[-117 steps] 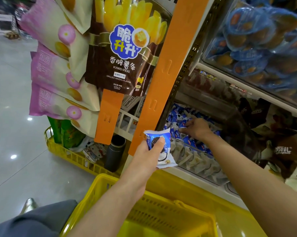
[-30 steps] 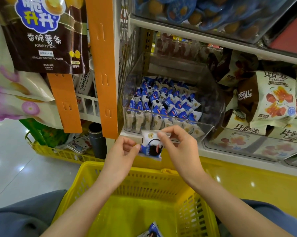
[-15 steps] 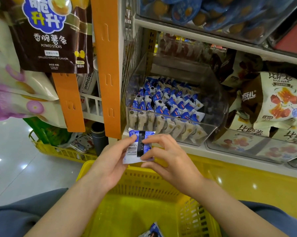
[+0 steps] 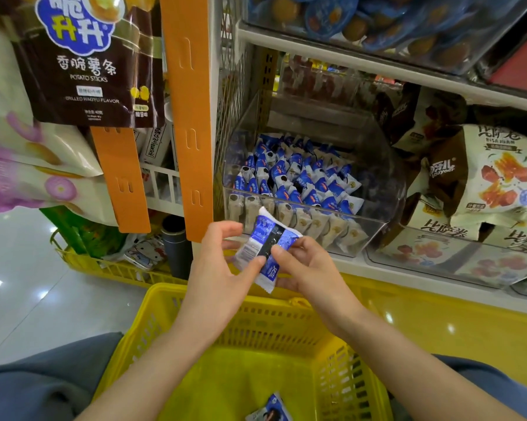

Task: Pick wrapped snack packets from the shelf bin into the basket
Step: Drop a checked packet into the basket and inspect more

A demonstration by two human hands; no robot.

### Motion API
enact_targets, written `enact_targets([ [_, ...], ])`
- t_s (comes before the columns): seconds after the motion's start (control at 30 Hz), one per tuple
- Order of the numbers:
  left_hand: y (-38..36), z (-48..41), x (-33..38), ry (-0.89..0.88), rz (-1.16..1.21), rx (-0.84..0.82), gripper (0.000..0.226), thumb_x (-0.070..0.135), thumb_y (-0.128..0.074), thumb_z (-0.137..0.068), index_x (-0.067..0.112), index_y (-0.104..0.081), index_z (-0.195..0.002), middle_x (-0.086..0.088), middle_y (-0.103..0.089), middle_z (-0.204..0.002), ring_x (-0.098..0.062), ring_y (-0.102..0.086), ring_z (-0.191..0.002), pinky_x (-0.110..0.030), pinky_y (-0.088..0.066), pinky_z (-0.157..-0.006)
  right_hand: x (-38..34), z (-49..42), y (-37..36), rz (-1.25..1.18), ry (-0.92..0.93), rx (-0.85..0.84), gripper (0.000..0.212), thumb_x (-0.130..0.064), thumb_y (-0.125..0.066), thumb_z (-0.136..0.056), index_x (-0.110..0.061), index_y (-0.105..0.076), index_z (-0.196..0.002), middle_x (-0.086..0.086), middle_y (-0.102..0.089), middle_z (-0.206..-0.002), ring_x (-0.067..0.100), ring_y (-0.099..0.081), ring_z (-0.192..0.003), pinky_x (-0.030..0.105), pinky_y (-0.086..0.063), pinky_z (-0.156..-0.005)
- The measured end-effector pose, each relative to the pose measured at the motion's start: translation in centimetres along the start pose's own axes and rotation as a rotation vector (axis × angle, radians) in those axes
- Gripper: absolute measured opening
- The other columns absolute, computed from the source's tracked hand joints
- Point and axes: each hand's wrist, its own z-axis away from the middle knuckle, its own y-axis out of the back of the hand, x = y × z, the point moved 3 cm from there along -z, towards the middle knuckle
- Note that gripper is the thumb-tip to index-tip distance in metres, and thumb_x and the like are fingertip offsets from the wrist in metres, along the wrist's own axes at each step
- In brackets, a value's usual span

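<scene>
While the yellow basket [image 4: 213,302] sits below the full shelf bin [image 4: 374,165], the left hand [image 4: 216,275] and right hand [image 4: 310,268] both pinch one blue packet [image 4: 266,247] over the basket's far rim; it looks light, soft and slippery, so hold its sides.

We have one view only, worn on the head and wide-angled, so the shelf uprights bow. It faces forward and down along both forearms. The yellow basket [image 4: 241,323] lies close beneath us at bottom centre. The clear shelf bin [image 4: 371,235] stands near, above mid-frame. The left hand [image 4: 216,268] and right hand [image 4: 310,268] meet on a snack packet [image 4: 265,241] at centre. Shiny floor [image 4: 28,299] shows at the left.
</scene>
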Motion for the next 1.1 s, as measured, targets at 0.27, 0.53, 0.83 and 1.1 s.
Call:
enact_targets([
  [0.27,-0.2,0.6,0.0,-0.177,-0.264,-0.113,0.034,0.025,-0.066,-0.083,0.036,-0.048,-0.110,0.016,-0.058,-0.106,0.007,-0.053,-0.089,0.002,-0.035,-0.073,0.5,0.0,0.3,-0.020,-0.031,0.021,0.032,-0.017,-0.062,-0.087,-0.002,-0.046,-0.110,0.015,-0.064,-0.111,0.022,-0.069,-0.092,0.034,-0.059,-0.070],
  [0.53,-0.4,1.1,0.4,-0.277,-0.624,-0.157,0.029,0.018,-0.048,-0.091,0.015,-0.050,-0.120,-0.003,-0.063,-0.106,-0.015,-0.059,-0.089,-0.018,-0.034,-0.061,1.3,0.0,-0.7,0.081,0.007,0.026,0.024,-0.014,-0.065,-0.084,-0.010,-0.045,-0.097,0.015,-0.061,-0.106,0.008,-0.069,-0.073,0.026,-0.058,-0.062],
  [0.83,-0.4,0.9,0.4,-0.307,-0.715,-0.189,0.040,0.011,-0.071,-0.077,0.008,-0.059,-0.115,-0.005,-0.067,-0.071,-0.021,-0.063,-0.054,-0.024,-0.036,-0.040,1.7,0.0,-0.7,0.130,0.072,0.043,0.023,-0.008,-0.066,-0.083,-0.011,-0.045,-0.091,0.012,-0.065,-0.099,0.012,-0.068,-0.074,0.028,-0.058,-0.067],
  [1.1,0.1,0.4,0.1,-0.246,-0.416,-0.098,0.031,0.023,-0.042,-0.095,0.019,-0.054,-0.124,-0.002,-0.065,-0.096,-0.013,-0.058,-0.078,-0.029,-0.048,-0.062,1.2,-0.1,-0.9,0.085,0.075,-0.038,0.029,-0.009,-0.065,-0.084,-0.019,-0.044,-0.100,0.002,-0.067,-0.106,0.009,-0.068,-0.077,0.019,-0.054,-0.060],
])
